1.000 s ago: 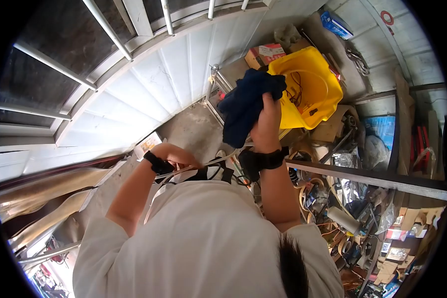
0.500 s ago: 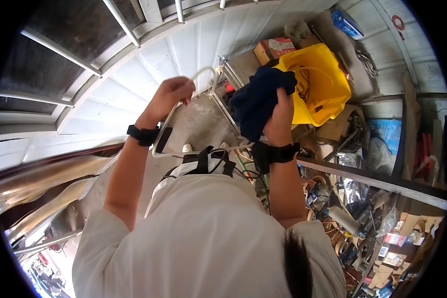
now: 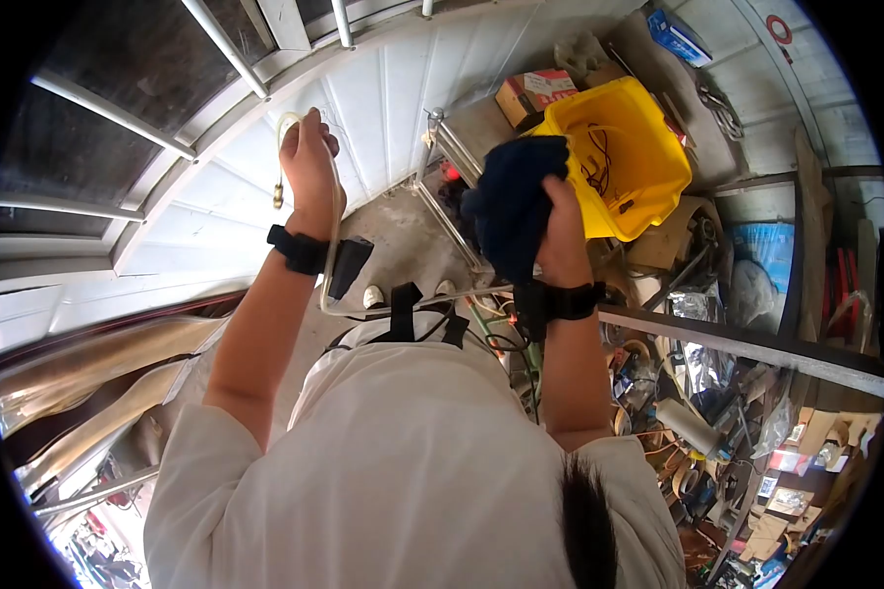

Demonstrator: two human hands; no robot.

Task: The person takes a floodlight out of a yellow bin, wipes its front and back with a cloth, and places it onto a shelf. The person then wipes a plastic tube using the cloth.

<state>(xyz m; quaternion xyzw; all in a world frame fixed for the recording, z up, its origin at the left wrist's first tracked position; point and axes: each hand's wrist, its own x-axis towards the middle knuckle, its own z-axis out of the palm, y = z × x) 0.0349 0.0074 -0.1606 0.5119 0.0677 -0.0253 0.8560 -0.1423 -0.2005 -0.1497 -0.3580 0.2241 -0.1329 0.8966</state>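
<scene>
My left hand [image 3: 309, 172] is raised at the upper left, its fingers closed around a clear, pale hose [image 3: 333, 231]. A short end of the hose with a brass-coloured fitting [image 3: 278, 193] dangles left of the hand. From the fist the hose runs down past the wrist, bends in front of my waist and crosses to the right. My right hand [image 3: 563, 231] grips a bunched dark blue cloth [image 3: 514, 201], thumb on its near side. Whether the hose passes inside the cloth is hidden. Just beyond the cloth stands a yellow bin [image 3: 648, 147] with cords inside.
A metal frame [image 3: 452, 221] stands ahead, near a cardboard box [image 3: 537, 95]. Barred windows and white wall panels [image 3: 363, 118] curve along the left. To the right, a shelf rail [image 3: 737, 344] borders a clutter of tools, tape rolls and cartons.
My left hand has moved up and left with the hose, and the brass-coloured fitting now shows. My right hand and the cloth have shifted slightly.
</scene>
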